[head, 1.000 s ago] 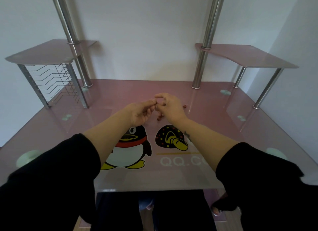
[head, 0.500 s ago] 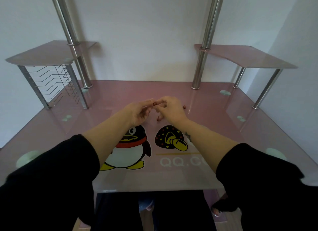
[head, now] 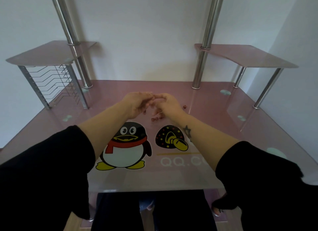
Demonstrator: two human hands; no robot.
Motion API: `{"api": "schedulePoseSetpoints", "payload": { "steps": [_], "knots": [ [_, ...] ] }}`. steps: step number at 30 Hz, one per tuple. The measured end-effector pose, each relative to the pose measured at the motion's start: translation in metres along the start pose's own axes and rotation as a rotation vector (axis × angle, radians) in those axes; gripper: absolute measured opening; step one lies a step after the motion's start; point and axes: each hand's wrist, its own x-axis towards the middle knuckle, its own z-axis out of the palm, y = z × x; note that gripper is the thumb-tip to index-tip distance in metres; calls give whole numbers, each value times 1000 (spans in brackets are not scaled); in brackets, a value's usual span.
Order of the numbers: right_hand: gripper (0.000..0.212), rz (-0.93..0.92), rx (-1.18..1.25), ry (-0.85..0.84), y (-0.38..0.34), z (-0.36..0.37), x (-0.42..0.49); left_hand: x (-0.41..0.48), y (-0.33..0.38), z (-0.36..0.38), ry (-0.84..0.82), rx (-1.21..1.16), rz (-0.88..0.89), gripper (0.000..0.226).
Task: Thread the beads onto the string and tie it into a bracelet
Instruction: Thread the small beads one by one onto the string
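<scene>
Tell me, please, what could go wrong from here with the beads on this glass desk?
1. The loose beads lie on the smooth glass desk close by the right hand; a nudge could roll them off, and one stray bead sits apart.
2. The left hand meets it fingertip to fingertip; what they pinch is too small to see, and a slip might drop it.
</scene>
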Motion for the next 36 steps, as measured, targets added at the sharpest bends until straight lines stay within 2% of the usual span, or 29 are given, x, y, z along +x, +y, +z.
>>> {"api": "schedulePoseSetpoints", "payload": {
  "steps": [2, 5, 7, 12, 17, 20, 22, 27, 36],
  "knots": [
    [13, 46, 125, -48, -3, 2, 2, 1, 3, -1, 6, 23, 20, 10],
    [8, 55, 149, -69, -3, 5, 4, 2, 6, -5, 30, 70, 58, 7],
    [3, 61, 115, -30, -1, 6, 6, 3, 6, -8, 65, 124, 81, 5],
    [9, 29, -98, 96, 7, 6, 10, 7, -1, -15, 113, 351, 127, 6],
    [15, 16, -258, 134, 13, 4, 17, 16, -7, -25, 145, 760, 303, 3],
    [16, 4, -313, 136, 16, 0, 20, 22, -10, -29, 105, 1096, 440, 8],
    [16, -5, -325, 137, 18, -3, 22, 26, -13, -28, 82, 1201, 470, 10],
    [20, -16, -359, 134, 20, -6, 24, 34, -21, -24, 61, 1329, 516, 15],
    [10, -4, -347, 136, 22, -12, 24, 38, -25, -25, 64, 1380, 508, 16]
  ]
}}
